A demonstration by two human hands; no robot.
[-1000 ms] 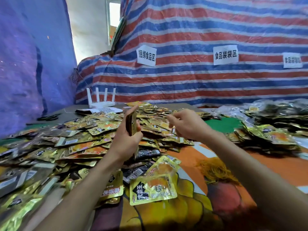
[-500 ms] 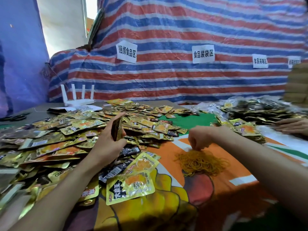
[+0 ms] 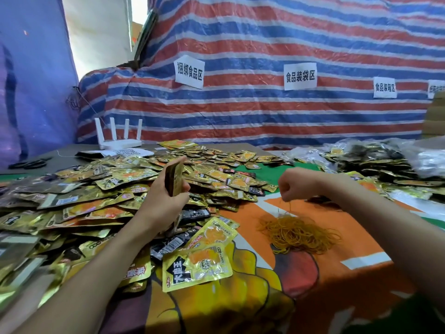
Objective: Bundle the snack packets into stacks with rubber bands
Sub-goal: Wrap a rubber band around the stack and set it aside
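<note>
Loose packet heap [image 3: 72,196]: lying across the left of the table, the foil pouches overlapping one another.
Left hand [image 3: 166,201]: gripping a stack of snack packets [image 3: 173,175] on edge above the heap, with the thumb pressing one face and the fingers curling behind the other.
Stack handling: looking thin, light and bendable. The foil faces are probably slippery, so squeezing across the flat sides near the middle is the safest hold, leaving the waist free for banding.
Right hand [image 3: 292,183]: curling closed and pinching what appears to be a thin rubber band [image 3: 289,203], which is dangling below the fist.
Rubber band pile [image 3: 298,233]: lying on the orange cloth beneath that hand. The bands are soft, stretchy and tangling, so extras may be lifting along.
Far packet heap [image 3: 375,165]: lying at the right, well apart from both hands.
</note>
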